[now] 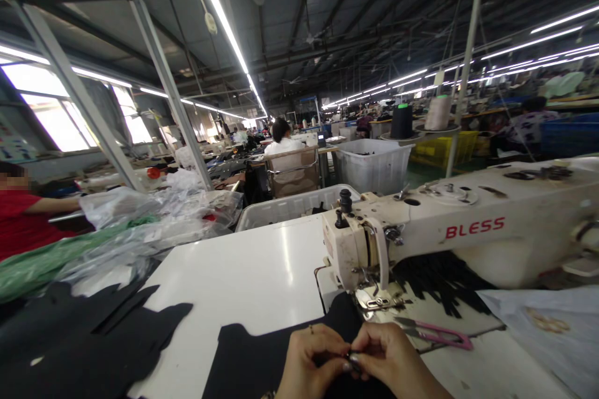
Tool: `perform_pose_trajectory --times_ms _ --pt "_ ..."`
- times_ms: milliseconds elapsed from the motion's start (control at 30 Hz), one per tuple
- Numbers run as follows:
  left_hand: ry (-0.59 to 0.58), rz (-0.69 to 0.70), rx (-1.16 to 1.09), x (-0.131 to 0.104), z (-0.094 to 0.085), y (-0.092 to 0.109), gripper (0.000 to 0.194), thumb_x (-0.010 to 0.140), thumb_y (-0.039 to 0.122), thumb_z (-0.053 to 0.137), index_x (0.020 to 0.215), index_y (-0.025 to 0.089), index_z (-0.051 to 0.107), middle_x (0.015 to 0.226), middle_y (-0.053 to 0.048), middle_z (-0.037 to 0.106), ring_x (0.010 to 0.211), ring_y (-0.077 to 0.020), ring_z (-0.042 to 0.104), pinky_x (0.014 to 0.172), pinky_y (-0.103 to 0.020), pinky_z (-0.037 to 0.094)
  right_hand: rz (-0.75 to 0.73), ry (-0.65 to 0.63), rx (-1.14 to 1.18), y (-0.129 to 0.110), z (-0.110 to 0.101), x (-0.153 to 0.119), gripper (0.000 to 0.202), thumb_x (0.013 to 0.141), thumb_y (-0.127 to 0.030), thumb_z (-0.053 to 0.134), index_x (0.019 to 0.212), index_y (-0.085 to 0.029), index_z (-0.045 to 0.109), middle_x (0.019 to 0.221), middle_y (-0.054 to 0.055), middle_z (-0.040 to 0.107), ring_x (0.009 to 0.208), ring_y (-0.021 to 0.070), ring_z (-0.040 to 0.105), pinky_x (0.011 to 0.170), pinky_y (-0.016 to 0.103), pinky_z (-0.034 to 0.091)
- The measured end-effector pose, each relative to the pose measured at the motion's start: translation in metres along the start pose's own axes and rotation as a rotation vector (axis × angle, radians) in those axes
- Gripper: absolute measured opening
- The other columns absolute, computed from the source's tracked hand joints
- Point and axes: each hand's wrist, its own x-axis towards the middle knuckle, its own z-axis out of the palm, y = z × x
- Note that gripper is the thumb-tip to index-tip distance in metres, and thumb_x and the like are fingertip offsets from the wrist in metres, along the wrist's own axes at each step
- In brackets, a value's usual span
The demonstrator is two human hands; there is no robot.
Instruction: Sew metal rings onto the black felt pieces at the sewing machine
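My left hand (311, 358) and my right hand (390, 355) meet at the lower middle, thumbs and fingertips pinched together. Between them is something small and dark that I cannot make out. Under both hands lies a cut piece of black fabric (253, 355), its upper edge reaching toward the needle area of a white sewing machine (421, 224). Right of my right hand rests a pair of scissors (453, 335) with pink handles. Black fabric strips (435, 280) are bunched beneath the machine arm.
Black cut pieces (79, 336) are piled on the left of the white table (234, 274). Plastic-wrapped bundles (140, 224) lie behind them, near a person in red (23, 218). A white bin (281, 204) stands beyond the table. Clear plastic (556, 330) lies at right.
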Motion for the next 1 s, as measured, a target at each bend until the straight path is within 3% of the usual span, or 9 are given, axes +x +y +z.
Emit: perform_pose_trajectory --times_ms 133,300,500,800,1000 --pt "0.048 -0.030 0.065 -0.001 0.000 -0.002 0.003 0.067 0.017 0.067 0.068 0.015 0.069 0.065 -0.007 0.066 0.059 -0.0151 0.059 0.054 -0.020 0.046 -0.030 -0.050 -0.068 -0.008 -0.001 -0.006 0.008 0.068 -0.023 0.056 0.066 -0.015 0.055 0.059 0.001 0.062 0.057 0.0142 0.058 0.055 0.026 0.044" --pt "0.069 -0.114 0.017 0.001 -0.002 0.003 0.007 0.066 0.010 0.064 0.067 0.015 0.069 0.066 -0.005 0.066 0.062 -0.0150 0.060 0.057 -0.019 0.045 -0.076 -0.113 -0.098 -0.008 -0.005 -0.008 0.014 0.073 -0.026 0.056 0.080 -0.014 0.059 0.075 0.005 0.065 0.069 0.0170 0.060 0.063 0.028 0.046" --pt "0.041 -0.088 0.096 0.001 -0.001 0.007 0.012 0.065 0.006 0.063 0.068 0.016 0.069 0.068 -0.005 0.067 0.063 -0.0153 0.060 0.058 -0.019 0.046 -0.044 -0.030 -0.237 0.000 -0.007 -0.002 0.006 0.066 -0.018 0.058 0.068 -0.016 0.063 0.058 0.000 0.064 0.055 0.0145 0.059 0.053 0.023 0.043" --pt "-0.035 0.039 0.297 0.000 -0.001 0.015 0.014 0.069 0.007 0.061 0.074 0.017 0.069 0.071 -0.005 0.069 0.067 -0.0159 0.062 0.063 -0.020 0.047 -0.076 -0.023 -0.252 -0.001 -0.010 -0.005 0.008 0.067 -0.019 0.057 0.067 -0.015 0.063 0.057 0.002 0.064 0.053 0.0143 0.058 0.051 0.023 0.043" --pt "-0.011 -0.035 0.349 0.000 0.001 0.016 0.013 0.065 0.007 0.062 0.073 0.016 0.067 0.067 -0.004 0.067 0.059 -0.0149 0.060 0.055 -0.019 0.046 -0.121 0.020 -0.274 -0.003 -0.009 -0.004 0.006 0.066 -0.018 0.059 0.063 -0.016 0.063 0.055 0.000 0.063 0.052 0.0138 0.057 0.049 0.022 0.042"
